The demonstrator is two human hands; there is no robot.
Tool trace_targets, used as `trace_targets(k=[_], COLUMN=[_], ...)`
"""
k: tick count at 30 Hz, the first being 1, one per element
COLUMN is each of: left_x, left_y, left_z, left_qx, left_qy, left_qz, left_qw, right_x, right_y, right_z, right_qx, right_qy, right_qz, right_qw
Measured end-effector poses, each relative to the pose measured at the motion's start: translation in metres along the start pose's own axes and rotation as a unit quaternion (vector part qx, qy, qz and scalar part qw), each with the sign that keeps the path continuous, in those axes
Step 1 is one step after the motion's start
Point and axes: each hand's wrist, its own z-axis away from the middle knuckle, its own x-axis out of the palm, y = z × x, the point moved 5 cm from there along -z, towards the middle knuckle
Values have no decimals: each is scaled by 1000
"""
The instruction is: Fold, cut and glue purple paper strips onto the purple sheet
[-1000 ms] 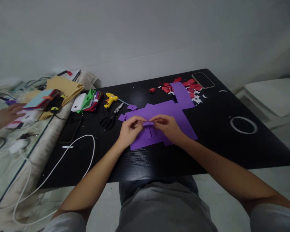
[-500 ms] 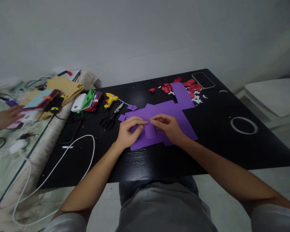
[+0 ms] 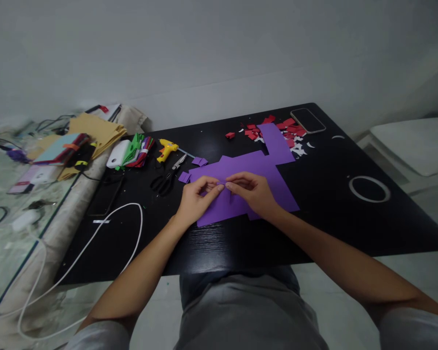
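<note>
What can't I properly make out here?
All in the head view:
Small purple piece: its shape, partly hidden by the left hand and right hand.
Red scraps: any beneath the purple strip are hidden.
White seat: cut off by the right edge.

A plain, pale grey wall rose behind the black table in dim light. A glass-topped surface stood left; a white seat, perhaps a stool, stood right. The floor was pale.
</note>
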Motion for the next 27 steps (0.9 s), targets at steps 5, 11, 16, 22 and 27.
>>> trace_targets(k=[5, 11, 16, 22, 27], left_x=[0, 1, 1, 1, 2], left_y=[-1, -4, -5, -4, -6], left_z=[0, -1, -1, -2, -1], left_qx=[8, 11, 11, 1, -18], left_qy=[-4, -2, -5, 0, -12], left_qz=[-7, -6, 7, 33, 46], left_qw=[1000, 1000, 1000, 999, 999], right_x=[3, 2, 1, 2, 1], right_y=[3, 4, 2, -2, -3], right_z=[-2, -4, -3, -1, 1], right_qx=[12, -21, -40, -70, -80], right_qy=[-27, -33, -26, -18, 5], right_qz=[2, 31, 51, 67, 65], right_qw=[1000, 999, 998, 995, 995])
